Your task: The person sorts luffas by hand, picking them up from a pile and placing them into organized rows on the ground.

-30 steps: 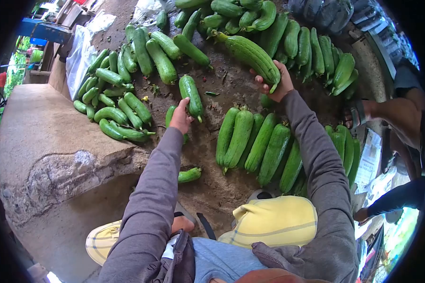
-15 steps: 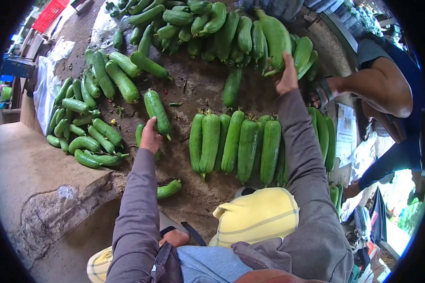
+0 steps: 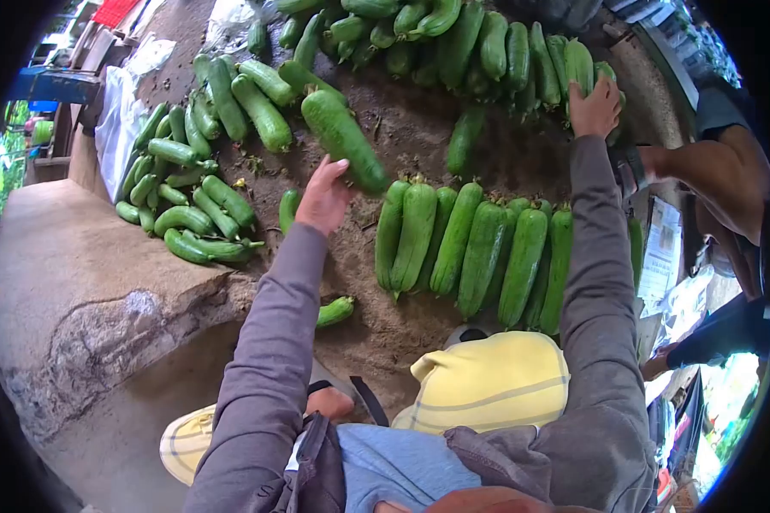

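So I'm standing here watching someone working through gourds on a dirt floor (image 3: pixel 385 342), and both hands are busy. The left hand (image 3: pixel 322 201) is supporting a plump green gourd (image 3: pixel 344 141) from its near side, thumb showing along the skin and the other fingers mostly hiding behind it, so I can't tell exactly how wide they're opening. That gourd is lying at a slant, its near end pointing right, just beside the near row of gourds (image 3: pixel 488 248). The right hand (image 3: pixel 596 109) is reaching to the far right, its fingers partly spreading and bending over a pale green gourd (image 3: pixel 578 64) at the end of the far row (image 3: pixel 492 51); can't tell from here if they're actually gripping. Honestly, imo the trick is supporting the plump one around its middle, since it's looking heavy enough to tip if you're only pinching one side. With the right, I'd be easing the fingers off gently so the neighbours aren't rolling or getting scuffed. Also worth minding the loose gourd (image 3: pixel 464 141) sitting between the rows, and the other person's leg (image 3: pixel 701 171), which is crowding in close to that right hand.
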Motion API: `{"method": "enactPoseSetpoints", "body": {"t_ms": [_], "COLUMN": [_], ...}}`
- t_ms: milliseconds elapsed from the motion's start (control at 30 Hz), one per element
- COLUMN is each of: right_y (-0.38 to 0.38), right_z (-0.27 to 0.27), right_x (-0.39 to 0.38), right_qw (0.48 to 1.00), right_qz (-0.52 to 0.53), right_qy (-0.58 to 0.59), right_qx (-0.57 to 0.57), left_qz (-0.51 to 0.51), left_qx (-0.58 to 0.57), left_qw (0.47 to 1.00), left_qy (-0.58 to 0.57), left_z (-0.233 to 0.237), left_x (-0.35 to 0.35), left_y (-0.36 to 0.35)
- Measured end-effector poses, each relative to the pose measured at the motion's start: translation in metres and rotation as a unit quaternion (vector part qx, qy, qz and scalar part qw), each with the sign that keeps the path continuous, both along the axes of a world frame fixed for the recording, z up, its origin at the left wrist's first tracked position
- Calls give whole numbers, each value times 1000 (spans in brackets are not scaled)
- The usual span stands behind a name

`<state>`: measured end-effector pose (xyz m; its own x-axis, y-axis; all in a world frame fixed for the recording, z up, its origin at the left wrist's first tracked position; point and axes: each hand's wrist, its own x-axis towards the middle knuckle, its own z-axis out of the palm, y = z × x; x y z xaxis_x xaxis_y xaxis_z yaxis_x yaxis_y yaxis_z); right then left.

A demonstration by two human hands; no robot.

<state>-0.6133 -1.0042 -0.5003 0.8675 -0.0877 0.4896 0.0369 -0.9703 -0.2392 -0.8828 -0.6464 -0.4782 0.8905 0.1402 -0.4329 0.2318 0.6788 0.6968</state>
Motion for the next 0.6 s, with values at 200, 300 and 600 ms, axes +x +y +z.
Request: {"method": "enactPoseSetpoints", "body": {"t_ms": [200, 300, 600], "right_y": [82, 108, 93], "right_z": [12, -15, -25], "right_x": [-73, -87, -91], "right_qw": [897, 857, 791], "right_qz": [259, 309, 368], "right_qy": [356, 405, 458], "right_qx": [28, -75, 170], "left_qz": [-36, -54, -44], "left_qx": [-3, -26, 6], "left_qw": [999, 998, 999], "left_qy": [-27, -26, 7], "left_z": [14, 16, 18], "left_x": [29, 33, 19], "left_y": [-35, -43, -40]}}
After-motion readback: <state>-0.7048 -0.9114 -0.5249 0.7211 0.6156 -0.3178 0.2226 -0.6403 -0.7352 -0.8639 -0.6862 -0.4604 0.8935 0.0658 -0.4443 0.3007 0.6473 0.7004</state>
